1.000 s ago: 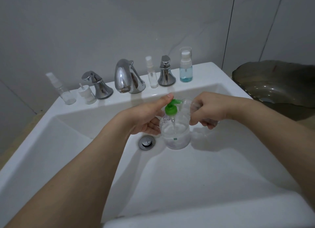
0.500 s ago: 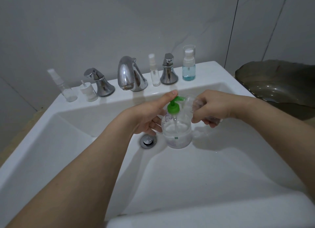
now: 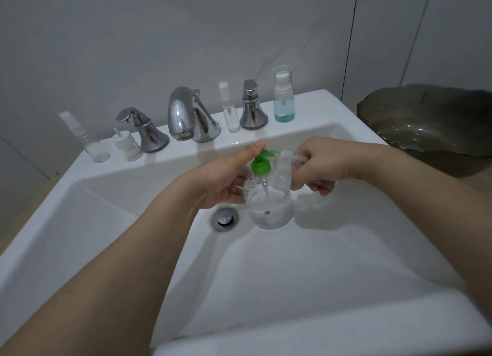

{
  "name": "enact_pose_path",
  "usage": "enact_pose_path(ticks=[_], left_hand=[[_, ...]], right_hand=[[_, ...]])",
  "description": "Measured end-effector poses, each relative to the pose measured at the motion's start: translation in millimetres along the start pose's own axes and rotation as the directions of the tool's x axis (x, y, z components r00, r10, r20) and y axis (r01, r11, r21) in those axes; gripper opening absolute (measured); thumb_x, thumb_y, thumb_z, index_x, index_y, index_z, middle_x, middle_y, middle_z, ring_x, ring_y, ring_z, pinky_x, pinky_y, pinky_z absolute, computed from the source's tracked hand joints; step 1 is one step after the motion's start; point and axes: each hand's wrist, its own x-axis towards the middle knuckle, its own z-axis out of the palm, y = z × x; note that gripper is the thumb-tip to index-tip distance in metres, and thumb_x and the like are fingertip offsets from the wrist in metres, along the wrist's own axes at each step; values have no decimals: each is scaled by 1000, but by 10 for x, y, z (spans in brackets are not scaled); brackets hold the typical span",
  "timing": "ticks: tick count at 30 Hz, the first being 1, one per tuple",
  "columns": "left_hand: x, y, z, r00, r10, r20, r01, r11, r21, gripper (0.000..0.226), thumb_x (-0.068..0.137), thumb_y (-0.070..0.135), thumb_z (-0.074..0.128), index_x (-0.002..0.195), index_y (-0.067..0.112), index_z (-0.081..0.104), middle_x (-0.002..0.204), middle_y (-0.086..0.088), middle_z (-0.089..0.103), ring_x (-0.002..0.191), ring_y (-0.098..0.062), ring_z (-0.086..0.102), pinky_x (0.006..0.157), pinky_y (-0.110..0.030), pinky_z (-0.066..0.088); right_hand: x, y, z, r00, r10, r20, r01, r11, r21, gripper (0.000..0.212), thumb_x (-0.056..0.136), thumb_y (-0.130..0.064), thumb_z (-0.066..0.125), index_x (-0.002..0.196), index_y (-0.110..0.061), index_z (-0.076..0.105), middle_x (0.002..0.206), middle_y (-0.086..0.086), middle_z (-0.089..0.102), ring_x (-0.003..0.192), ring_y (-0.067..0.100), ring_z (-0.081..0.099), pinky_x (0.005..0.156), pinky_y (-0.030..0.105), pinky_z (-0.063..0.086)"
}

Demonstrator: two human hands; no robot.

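1. Head view: pump bottle (image 3: 269, 204) with a green pump head, upright, just right of the drain (image 3: 225, 219).
2. Left hand (image 3: 221, 180) curled round the bottle's body, thumb on top of the pump head.
3. Right hand (image 3: 319, 166) grips small clear bottle (image 3: 286, 158), tilted, mouth at the nozzle, farther right of the drain.

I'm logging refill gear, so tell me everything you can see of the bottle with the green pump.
The pump bottle is clear, seemingly plastic, with a green pump and a tube inside; liquid fills its lower part. It stands about upright over the sink, right of the drain. The left hand grips its side, thumb on the pump. Its spout points at a small clear bottle held by the right hand.
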Motion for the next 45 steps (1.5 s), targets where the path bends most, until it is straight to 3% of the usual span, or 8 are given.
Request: enact_pose_path(ticks=[10,14,18,25,30,36,42,45], left_hand=[[46,-35,-23,1000,5,-6,-5,1000,-4,84,77,78,56,121,7,67,120,-14,72,94,-23,68,91,-35,57],[58,-44,-73,1000,-7,-11,8,999,35,105,60,90,60,123,6,66,116,-12,73,102,-26,72,92,-39,58],[53,-35,-61,999,-8,-35,10,999,38,119,51,100,49,120,6,67,112,-13,74,98,-27,73,86,-39,60],[41,-6,-13,1000,-14,-18,14,999,30,95,74,89,47,118,8,69,113,-11,73,89,-24,72,83,-38,60],[33,3,16,1000,-2,-21,3,999,40,73,84,78,49,117,15,70,118,-10,72,108,-31,70,97,-46,56],[9,25,39,1000,-6,-20,7,1000,25,69,89,74,46,114,15,70,117,-11,72,101,-27,68,102,-45,52],[-39,124,62,998,-58,-9,58,998,-1,66,94,67,45,118,10,70,105,-8,70,90,-27,60,90,-38,50],[-61,255,67,990,-141,-17,140,989,-52,48,96,50,46,106,8,68,99,-11,63,87,-29,54,82,-38,46]], right_hand=[[-3,-1,12,1000,8,5,-8,1000,-3,19,79,-7,72,66,-4,57,52,12,54,41,23,48,52,29,45],[3,-6,3,1000,-3,-6,3,1000,0,17,79,-8,72,69,-3,59,52,12,54,43,24,48,53,30,46],[4,-8,-4,999,-21,-40,22,1000,17,15,78,-7,72,70,-3,61,52,12,55,42,23,48,47,25,45],[20,3,-4,999,-21,-28,21,1000,8,15,78,-8,73,70,-3,61,54,13,55,43,24,49,49,27,46],[1,7,0,1000,6,14,-6,1000,-19,16,78,-9,73,72,-3,60,58,15,56,45,25,50,53,31,47],[23,12,8,1000,9,17,-8,1000,-10,14,78,-9,73,73,-3,60,56,13,55,42,24,49,51,29,46],[18,16,0,1000,-10,18,10,1000,11,15,78,-9,73,74,-1,61,56,14,56,42,23,49,51,28,46],[8,7,-14,1000,-28,9,28,999,28,16,77,-10,74,75,-3,60,56,13,56,43,23,49,47,24,44]])
